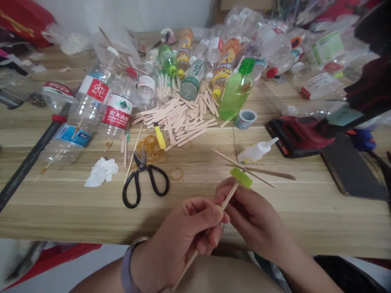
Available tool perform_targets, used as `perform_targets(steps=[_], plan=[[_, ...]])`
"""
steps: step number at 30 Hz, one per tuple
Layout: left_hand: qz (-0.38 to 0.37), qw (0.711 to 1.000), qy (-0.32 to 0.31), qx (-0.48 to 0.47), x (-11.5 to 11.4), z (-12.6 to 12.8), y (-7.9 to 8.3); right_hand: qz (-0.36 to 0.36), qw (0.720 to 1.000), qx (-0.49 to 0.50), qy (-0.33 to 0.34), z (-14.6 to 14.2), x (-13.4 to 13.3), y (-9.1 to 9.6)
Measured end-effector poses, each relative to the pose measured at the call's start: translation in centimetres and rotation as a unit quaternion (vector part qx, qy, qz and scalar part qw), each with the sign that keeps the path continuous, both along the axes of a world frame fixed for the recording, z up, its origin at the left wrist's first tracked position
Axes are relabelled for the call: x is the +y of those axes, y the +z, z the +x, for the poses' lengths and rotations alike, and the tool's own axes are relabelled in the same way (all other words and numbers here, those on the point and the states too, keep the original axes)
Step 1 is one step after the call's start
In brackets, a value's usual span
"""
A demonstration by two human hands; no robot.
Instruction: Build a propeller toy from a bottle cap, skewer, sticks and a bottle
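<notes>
My left hand is closed around a thin wooden stick, which slants up and to the right. A small bright green plastic piece sits across the stick's upper end. My right hand is beside the stick, its fingers curled behind it and close to my left fingertips. What the right fingers pinch is hidden; a fine dark strand shows just below them. Two loose wooden sticks lie crossed beyond the green piece. Near them are a white glue bottle and a roll of thread or tape.
Black-handled scissors lie left of my hands, by rubber bands and crumpled tissue. A yellow-handled tool touches a heap of craft sticks. Plastic bottles crowd the back. A red-black power tool and phone are right.
</notes>
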State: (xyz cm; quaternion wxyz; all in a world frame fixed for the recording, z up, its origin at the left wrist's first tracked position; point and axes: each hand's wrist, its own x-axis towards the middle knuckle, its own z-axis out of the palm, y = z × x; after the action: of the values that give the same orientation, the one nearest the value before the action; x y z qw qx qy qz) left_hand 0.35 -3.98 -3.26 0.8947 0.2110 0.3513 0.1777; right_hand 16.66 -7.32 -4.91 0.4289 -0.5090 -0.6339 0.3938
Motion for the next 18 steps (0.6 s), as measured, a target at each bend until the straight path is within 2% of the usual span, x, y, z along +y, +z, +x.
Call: perform_targets(steps=[3,7,9,11,14,18], plan=[[0.006,1.0,0.013,-0.006,0.0,0.1,0.1,-0.028,1.0,0.004,-0.012,-0.3,-0.3,-0.3],[0.004,1.0,0.016,-0.011,0.1,0.1,0.1,-0.165,0.975,0.148,-0.005,-0.5,-0.7,-0.8],[0.002,1.0,0.017,-0.011,0.1,0.2,0.1,-0.201,0.963,0.181,0.005,-0.4,-0.8,-0.7],[0.0,1.0,0.017,-0.008,0.2,0.1,0.1,-0.187,0.968,0.165,0.009,-0.2,-0.8,-0.6],[-0.003,1.0,0.001,0.0,0.2,0.1,0.0,-0.115,0.985,0.127,0.028,0.1,-0.4,-0.4],[-0.013,1.0,-0.028,-0.002,0.2,-0.1,-0.2,-0.061,0.987,0.139,0.057,0.3,0.3,-0.5]])
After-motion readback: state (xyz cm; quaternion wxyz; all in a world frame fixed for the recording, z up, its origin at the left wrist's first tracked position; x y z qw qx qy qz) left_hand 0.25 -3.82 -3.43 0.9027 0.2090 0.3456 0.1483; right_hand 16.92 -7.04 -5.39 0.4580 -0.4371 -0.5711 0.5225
